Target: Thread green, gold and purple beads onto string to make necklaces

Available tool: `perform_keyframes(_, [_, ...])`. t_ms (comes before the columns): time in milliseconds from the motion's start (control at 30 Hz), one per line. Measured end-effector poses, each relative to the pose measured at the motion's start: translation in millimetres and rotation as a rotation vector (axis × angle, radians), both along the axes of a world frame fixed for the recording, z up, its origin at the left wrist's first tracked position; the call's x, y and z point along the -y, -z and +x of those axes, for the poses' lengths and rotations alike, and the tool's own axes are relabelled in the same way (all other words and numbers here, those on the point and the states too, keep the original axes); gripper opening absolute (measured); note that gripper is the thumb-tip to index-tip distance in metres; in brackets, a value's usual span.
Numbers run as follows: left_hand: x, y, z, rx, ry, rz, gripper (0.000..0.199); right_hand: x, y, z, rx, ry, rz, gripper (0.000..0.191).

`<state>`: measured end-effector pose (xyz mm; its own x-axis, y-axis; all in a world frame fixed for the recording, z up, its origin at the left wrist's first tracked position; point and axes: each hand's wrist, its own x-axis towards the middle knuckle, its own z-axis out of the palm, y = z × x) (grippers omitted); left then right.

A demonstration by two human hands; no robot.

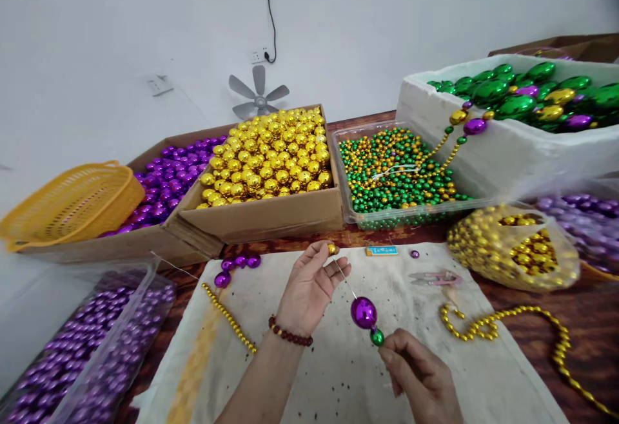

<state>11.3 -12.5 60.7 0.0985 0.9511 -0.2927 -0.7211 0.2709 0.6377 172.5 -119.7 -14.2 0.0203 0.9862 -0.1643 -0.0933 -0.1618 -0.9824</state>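
My left hand point(314, 289), with a dark red bead bracelet at the wrist, pinches a small gold bead point(332, 249) between thumb and forefinger; its other fingers are loosely curled. A thin thread or needle point(347, 279) runs from that bead down to a large purple bead point(363, 312). Just below the purple one, touching it, is a smaller green bead point(376, 336). The fingertips of my right hand point(416, 369) are closed at the green bead's lower edge. Both hands are above the pale cloth point(358, 372).
Purple beads point(240, 261), a short gold strand point(229, 318), pink snips point(438, 278) and a long gold strand point(527, 311) lie around. Behind stand a box of gold balls point(264, 218), a clear bead tray point(411, 215), a foam box point(445, 147) and a yellow basket point(72, 205).
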Motion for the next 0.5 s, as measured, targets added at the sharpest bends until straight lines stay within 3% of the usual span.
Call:
perform_keyframes(300, [8.8,5.4,2.0,-0.241,0.012,0.108,0.022,-2.0,9.0,-8.4,-0.010,0.008,-0.074,0.029])
perform_keyframes(500, [24.4,28.4,0.0,-0.628,0.015,0.135,0.016,-13.3,32.9,-17.6,-0.075,-0.086,-0.144,0.027])
